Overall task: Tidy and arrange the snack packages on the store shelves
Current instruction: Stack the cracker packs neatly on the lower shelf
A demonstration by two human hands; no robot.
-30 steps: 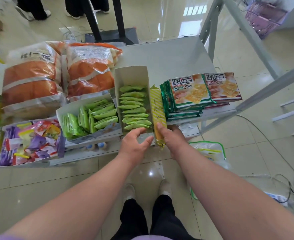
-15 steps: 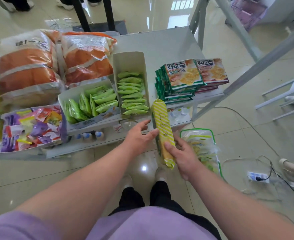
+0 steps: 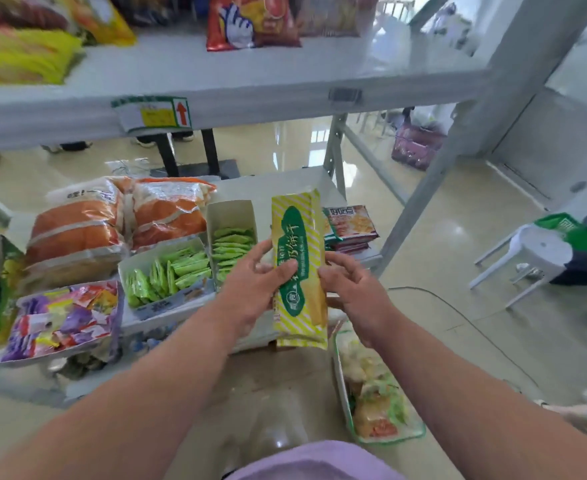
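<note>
The left hand point(image 3: 255, 289) gripped the upright yellow striped biscuit packet point(image 3: 299, 268) above the shelf point(image 3: 285, 183); the right hand point(image 3: 354, 289), fingers loosely spread, touched its edge.

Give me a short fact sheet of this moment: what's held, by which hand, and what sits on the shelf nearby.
Held item: long yellow-striped biscuit packet with a green label, lifted in front of the lower shelf
Left hand: grips the packet's left edge, thumb across its front
Right hand: fingers at the packet's right edge; grip unclear
Lower white shelf: two open white cardboard boxes of green sachets, orange bread bags, stacked cracker packs
Upper shelf: red snack bag
</note>
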